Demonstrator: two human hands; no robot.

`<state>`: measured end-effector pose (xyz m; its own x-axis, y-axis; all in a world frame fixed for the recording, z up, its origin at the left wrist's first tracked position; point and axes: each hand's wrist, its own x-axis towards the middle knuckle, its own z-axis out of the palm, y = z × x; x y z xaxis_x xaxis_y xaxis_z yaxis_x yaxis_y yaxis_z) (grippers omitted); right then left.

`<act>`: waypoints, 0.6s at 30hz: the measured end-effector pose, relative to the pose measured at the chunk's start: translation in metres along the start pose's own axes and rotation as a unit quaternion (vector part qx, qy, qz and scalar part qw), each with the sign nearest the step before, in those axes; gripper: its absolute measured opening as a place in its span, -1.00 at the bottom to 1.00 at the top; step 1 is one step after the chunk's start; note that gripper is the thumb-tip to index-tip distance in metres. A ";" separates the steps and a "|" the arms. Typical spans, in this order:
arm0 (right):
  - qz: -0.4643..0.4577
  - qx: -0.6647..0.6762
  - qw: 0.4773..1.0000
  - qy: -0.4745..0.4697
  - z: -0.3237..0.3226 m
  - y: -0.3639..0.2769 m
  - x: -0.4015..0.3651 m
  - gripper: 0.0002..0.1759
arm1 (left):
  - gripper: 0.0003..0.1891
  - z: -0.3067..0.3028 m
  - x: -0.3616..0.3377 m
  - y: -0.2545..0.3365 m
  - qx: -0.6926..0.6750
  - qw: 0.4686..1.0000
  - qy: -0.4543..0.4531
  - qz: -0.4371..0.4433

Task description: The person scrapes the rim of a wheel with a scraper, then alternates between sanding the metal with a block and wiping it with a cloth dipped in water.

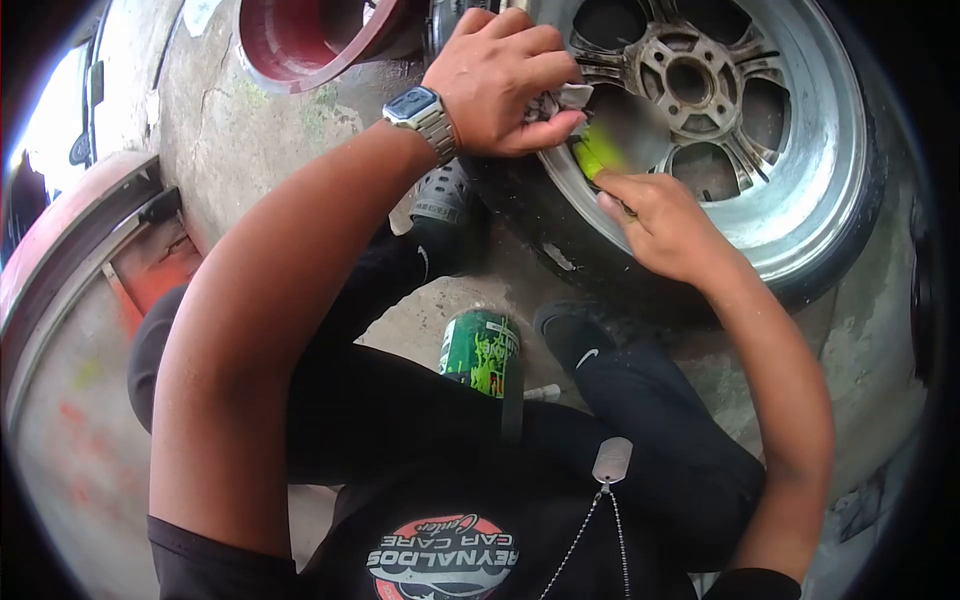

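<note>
On the left, the left hand [500, 80], a silver wristwatch [420, 112] on its wrist, is clenched around a crumpled white cloth [562, 100] pressed to the silver alloy wheel rim [800, 200]. Lower down, a green printed can [480, 350] stands on the concrete floor [220, 130] between the legs. To the right, the right hand [665, 225] pinches a yellow-green pad [597, 152] against the same rim. A shifting knee or foot could likely tip the can. The pad might also slip from so light a pinch.
</note>
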<state>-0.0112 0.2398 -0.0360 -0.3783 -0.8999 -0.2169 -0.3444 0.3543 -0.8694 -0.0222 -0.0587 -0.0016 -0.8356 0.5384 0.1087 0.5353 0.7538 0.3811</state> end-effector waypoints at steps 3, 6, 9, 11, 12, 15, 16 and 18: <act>0.032 -0.032 0.998 -0.044 -0.014 0.004 -0.043 -0.67 | -0.64 0.001 -0.003 0.002 -0.004 1.000 0.000 -0.005; 0.076 -0.064 0.988 -0.115 -0.053 -0.003 -0.072 -0.66 | -0.63 0.001 -0.004 0.001 -0.002 1.000 -0.005 -0.011; 0.055 -0.022 0.997 -0.051 -0.022 -0.004 -0.038 -0.66 | -0.62 0.001 -0.004 0.001 0.002 1.000 -0.009 -0.012; -0.022 0.004 0.998 0.066 0.017 -0.001 0.009 -0.67 | -0.62 0.004 -0.005 0.001 -0.009 1.000 0.007 -0.007; 0.006 -0.005 1.000 -0.002 0.005 -0.002 0.008 -0.67 | -0.62 0.003 -0.006 -0.002 -0.012 1.000 0.012 -0.004; 0.136 -0.032 0.971 -0.192 -0.052 -0.011 -0.046 -0.67 | -0.61 0.004 -0.006 -0.002 0.003 1.000 0.003 -0.010; 0.100 -0.059 0.982 -0.149 -0.057 -0.004 -0.071 -0.67 | -0.61 0.004 -0.006 -0.002 0.005 1.000 -0.006 -0.015; 0.048 -0.070 0.993 -0.082 -0.044 0.002 -0.079 -0.66 | -0.61 0.003 -0.005 -0.003 0.015 1.000 -0.002 -0.010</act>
<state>-0.0197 0.3230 -0.0014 -0.2731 -0.8858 -0.3751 -0.4346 0.4615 -0.7734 -0.0190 -0.0623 -0.0055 -0.8463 0.5237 0.0976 0.5211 0.7757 0.3560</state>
